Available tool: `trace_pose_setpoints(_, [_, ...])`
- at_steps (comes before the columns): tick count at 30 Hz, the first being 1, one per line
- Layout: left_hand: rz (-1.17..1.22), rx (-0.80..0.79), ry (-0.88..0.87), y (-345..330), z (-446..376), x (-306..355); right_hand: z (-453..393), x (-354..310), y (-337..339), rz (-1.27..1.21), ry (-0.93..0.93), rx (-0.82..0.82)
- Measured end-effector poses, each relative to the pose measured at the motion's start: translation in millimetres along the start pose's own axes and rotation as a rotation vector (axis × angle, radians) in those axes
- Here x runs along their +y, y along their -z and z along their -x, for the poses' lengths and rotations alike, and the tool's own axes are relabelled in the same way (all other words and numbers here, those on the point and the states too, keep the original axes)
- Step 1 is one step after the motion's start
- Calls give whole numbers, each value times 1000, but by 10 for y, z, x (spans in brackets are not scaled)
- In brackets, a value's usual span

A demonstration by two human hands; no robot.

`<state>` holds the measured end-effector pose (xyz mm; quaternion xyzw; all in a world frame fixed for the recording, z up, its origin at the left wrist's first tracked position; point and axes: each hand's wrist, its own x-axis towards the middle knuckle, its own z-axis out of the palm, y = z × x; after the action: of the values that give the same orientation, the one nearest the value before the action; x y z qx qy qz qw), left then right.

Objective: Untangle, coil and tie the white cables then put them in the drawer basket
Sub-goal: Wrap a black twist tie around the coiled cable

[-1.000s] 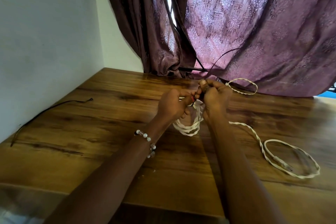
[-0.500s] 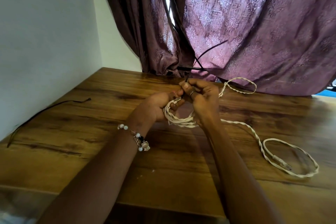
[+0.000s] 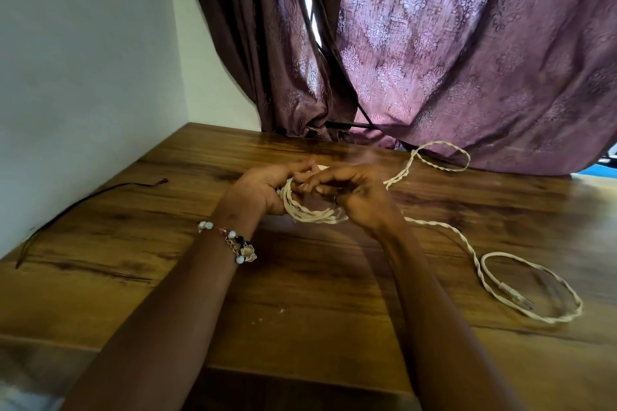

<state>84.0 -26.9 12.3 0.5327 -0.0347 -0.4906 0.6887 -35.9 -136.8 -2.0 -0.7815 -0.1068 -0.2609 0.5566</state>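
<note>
While it is gathered into a small bundle of loops at the centre of the frame, the white cable [image 3: 314, 214] is held between both hands just above the wooden surface [image 3: 300, 284]. Its twisted strands curve in a tight coil from the left hand [image 3: 263, 188] across to the right hand [image 3: 357, 195]. The grip of the left hand is curled round the left side of the coil, thumb and fingertips meeting near the top. The grip of the right hand is also curled, with the fingers [image 3: 320, 182] bent in over the right side of the loops; exactly which strand they pinch is blurred. A ring shows on one right finger.

From the coil, one length of the same cable trails to the upper right and forms an open loop [image 3: 444, 157] lying at the foot of the curtain. Another length runs down to the right and ends in a larger loop [image 3: 534, 287] flat on the surface at the right of the frame, with a plug end inside it.

A beaded bracelet [image 3: 230, 240] sits on the left wrist. A thin dark cord [image 3: 83, 203] lies along the left edge of the surface by the pale wall [image 3: 83, 77]. A patterned purple curtain [image 3: 467, 60] hangs across the upper right.
</note>
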Motion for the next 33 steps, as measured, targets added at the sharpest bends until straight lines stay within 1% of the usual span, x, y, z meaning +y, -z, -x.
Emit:
trace_pose_setpoints(3, [-34,-27,-68,-14,4,-24,-17,19,57,51,28,-46])
trace_pose_setpoints(5, [-58,-3,-178,-27,-13,-45,-13,27,106,82,67,-49])
trace_pose_setpoints(6, [-72,22,-266,-30,-26,-55,1,19,131,88,81,-31])
trace_pose_setpoints(8, [-101,59,-433,-63,-5,-74,7,0,203,114,110,82])
trace_pose_setpoints(10, [-101,43,-508,-113,61,-104,-11,12,281,75,103,244])
trace_pose_setpoints(12, [-75,-17,-530,-155,81,-130,-36,57,292,-50,-19,394])
trace_pose_setpoints(15, [-176,-68,-608,-203,77,-172,-57,130,225,-244,-339,535])
trace_pose_setpoints(16, [-226,-70,-662,-211,85,-185,-48,130,206,-333,-430,538])
trace_pose_setpoints(18, [-351,-90,-806,-213,78,-192,-16,87,217,-492,-551,478])
trace_pose_setpoints(21, [-552,-132,-1003,-194,89,-173,14,8,230,-724,-651,357])
trace_pose_setpoints(23, [-630,-142,-1078,-173,75,-152,38,2,226,-857,-663,325])
trace_pose_setpoints(25, [-697,-129,-1135,-154,52,-150,56,56,229,-952,-700,332])
trace_pose_setpoints(28, [-809,-88,-1223,-161,32,-174,88,93,212,-1044,-764,318])
trace_pose_setpoints(33, [-958,-21,-1419,-205,53,-195,140,78,227,-1171,-684,202])
